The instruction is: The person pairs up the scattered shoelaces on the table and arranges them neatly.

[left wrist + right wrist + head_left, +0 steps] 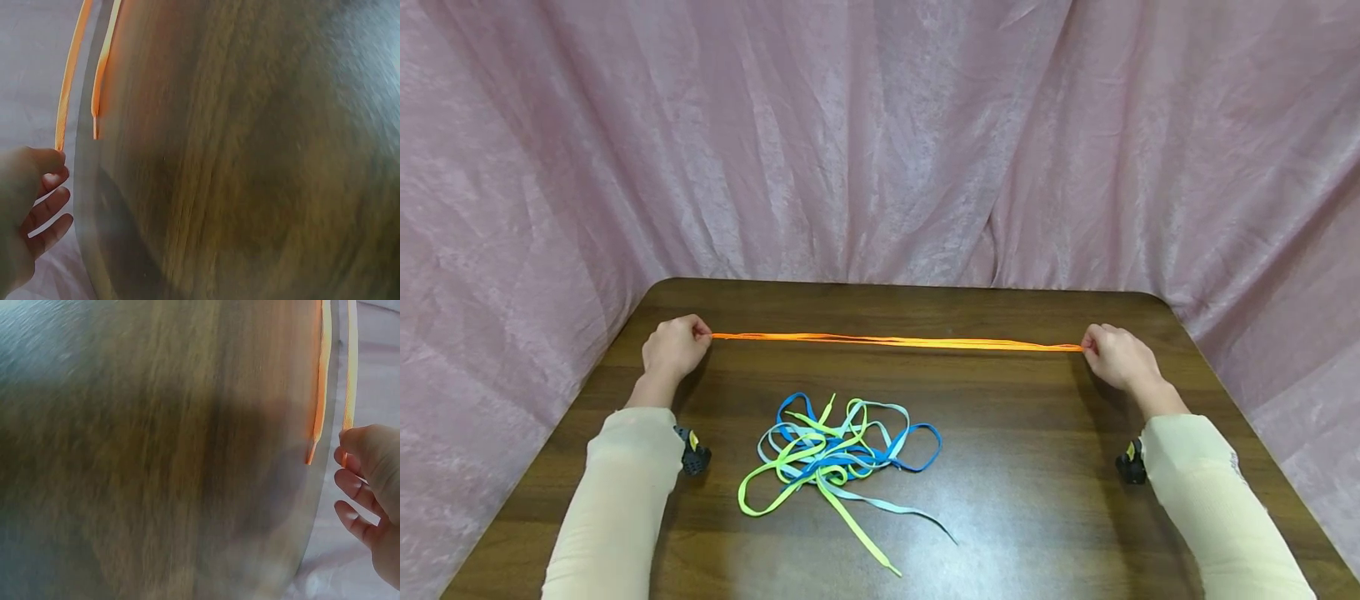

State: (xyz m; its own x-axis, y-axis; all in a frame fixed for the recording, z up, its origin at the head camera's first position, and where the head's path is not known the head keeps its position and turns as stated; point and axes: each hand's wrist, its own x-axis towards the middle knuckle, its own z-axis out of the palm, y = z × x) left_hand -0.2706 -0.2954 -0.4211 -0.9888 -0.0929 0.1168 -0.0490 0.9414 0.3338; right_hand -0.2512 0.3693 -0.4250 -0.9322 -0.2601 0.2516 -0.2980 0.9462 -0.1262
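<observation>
An orange shoelace (925,342) stretches straight across the far part of the table, with strands close side by side. My left hand (675,346) pinches its left end between thumb and forefinger, and my right hand (1120,357) pinches the right end likewise. In the left wrist view, the left hand (37,206) grips one orange strand (67,94) while another orange strand (99,87) with a tipped end lies beside it on the table. The right wrist view shows the right hand (372,481) holding a strand (351,369), apart from a tipped strand (322,387) on the tabletop.
Nearer the body lies a loose tangle of flat laces: yellow-green (857,527), blue (935,450) and pale blue (891,506). The brown wooden table (1015,517) has rounded far corners. Pink curtains (880,150) hang close behind and beside it.
</observation>
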